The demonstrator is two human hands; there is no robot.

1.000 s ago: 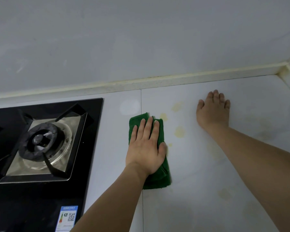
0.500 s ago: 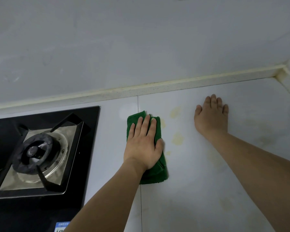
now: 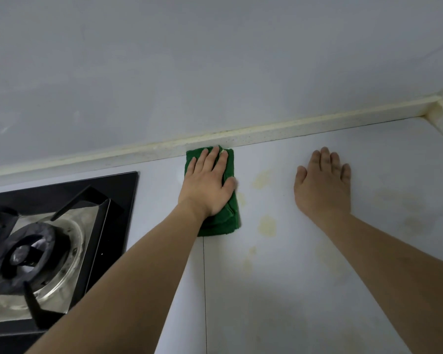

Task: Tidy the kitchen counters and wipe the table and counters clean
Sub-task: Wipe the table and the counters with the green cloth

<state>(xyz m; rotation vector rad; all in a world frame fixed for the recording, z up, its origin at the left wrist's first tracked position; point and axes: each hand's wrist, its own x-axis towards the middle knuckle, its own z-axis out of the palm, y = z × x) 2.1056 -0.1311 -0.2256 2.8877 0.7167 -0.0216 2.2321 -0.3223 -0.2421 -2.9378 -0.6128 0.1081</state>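
since the earlier frame the left hand (image 3: 207,186) has slid the green cloth (image 3: 225,215) away from the body, so its far edge now touches the cream backsplash strip (image 3: 279,129) at the foot of the wall (image 3: 215,60). nearest, on the left, sits the black gas hob (image 3: 62,221) with its burner (image 3: 23,259), and beyond it the pale counter (image 3: 279,290) carries yellowish stains (image 3: 266,224) between the two hands. the left hand presses flat on the folded cloth with fingers straight, while the right hand (image 3: 322,186) rests flat and spread on bare counter, holding nothing, well short of the strip.
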